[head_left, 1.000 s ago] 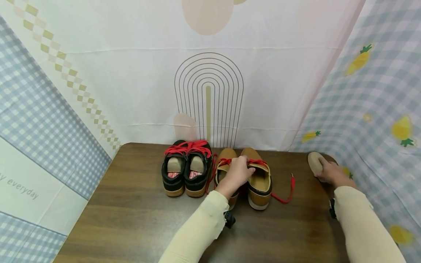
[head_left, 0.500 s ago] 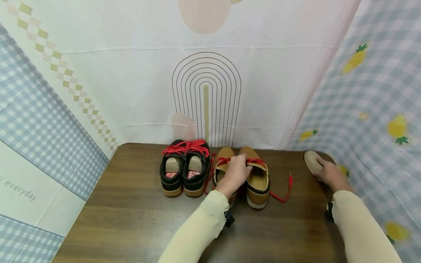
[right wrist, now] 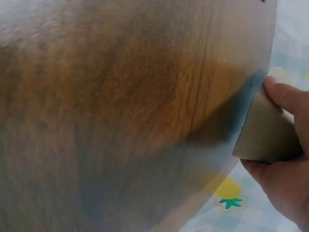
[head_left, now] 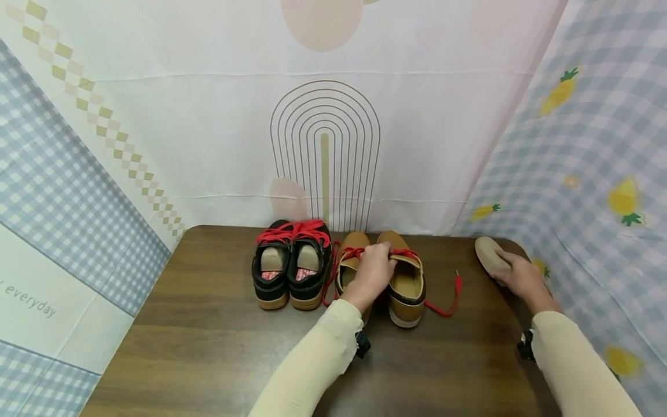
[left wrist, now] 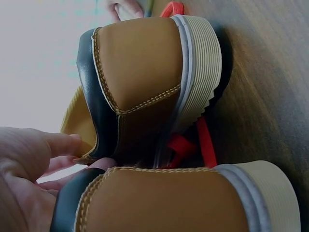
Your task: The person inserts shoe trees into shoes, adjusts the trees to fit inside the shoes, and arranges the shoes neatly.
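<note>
In the head view a pair of brown shoes with red laces stands on the table, a left shoe [head_left: 346,272] and a right shoe [head_left: 406,284]. My left hand [head_left: 371,272] pinches the inner collar of the right brown shoe. From the left wrist, the thumb [left wrist: 65,144] is seen inside the opening, with fingers between the two shoes. At the table's right back corner my right hand [head_left: 521,278] grips a beige, round-ended piece that looks like a shoe insert [head_left: 488,252]. Its straight-cut end shows in the right wrist view, between thumb [right wrist: 285,94] and fingers.
Black shoes with red laces [head_left: 292,272] stand left of the brown pair, beige pieces in their openings. A loose red lace end [head_left: 450,304] lies on the wooden table [head_left: 219,347] to the right. Patterned cloth [head_left: 599,174] hangs along the back and sides.
My right hand has shifted slightly left with the beige insert and turned, so more of the insert shows. The left hand keeps its hold on the brown shoe. The head view has moved a little.
</note>
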Available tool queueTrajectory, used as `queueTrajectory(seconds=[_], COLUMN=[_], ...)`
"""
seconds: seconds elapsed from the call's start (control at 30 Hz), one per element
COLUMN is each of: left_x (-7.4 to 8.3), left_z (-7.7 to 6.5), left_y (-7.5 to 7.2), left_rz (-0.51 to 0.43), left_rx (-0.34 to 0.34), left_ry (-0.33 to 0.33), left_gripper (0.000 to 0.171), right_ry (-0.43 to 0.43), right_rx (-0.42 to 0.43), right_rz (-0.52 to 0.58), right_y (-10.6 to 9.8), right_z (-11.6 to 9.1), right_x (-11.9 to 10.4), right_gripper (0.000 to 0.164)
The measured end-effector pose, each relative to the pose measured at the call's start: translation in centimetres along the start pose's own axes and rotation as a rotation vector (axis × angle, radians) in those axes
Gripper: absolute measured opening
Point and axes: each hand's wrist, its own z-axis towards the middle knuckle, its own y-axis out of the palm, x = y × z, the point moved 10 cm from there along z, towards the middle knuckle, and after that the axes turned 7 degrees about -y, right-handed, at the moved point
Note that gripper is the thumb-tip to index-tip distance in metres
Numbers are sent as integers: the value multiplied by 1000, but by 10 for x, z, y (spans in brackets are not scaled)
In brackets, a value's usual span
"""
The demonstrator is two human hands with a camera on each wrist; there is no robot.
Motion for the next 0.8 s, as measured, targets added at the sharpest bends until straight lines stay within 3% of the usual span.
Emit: queueTrajectory(seconds=[0.37, 0.63, 0.8], left_x=[-6, -11, -16], left_z=[-3, -1, 0], left_y=[-1, 0, -2], left_rz=[-96, -136, -240], left_rx=[-19, -9, -1], left_ry=[-42, -66, -76], left_gripper=[10, 13, 15], right_ry=[-138, -154, -179], right_rx=[105, 85, 113], right_rz=[17, 30, 31], right_y=[-11, -14, -19], right_z=[-15, -26, -32], right_x=[-31, -48, -64], right_gripper=[72, 75, 75])
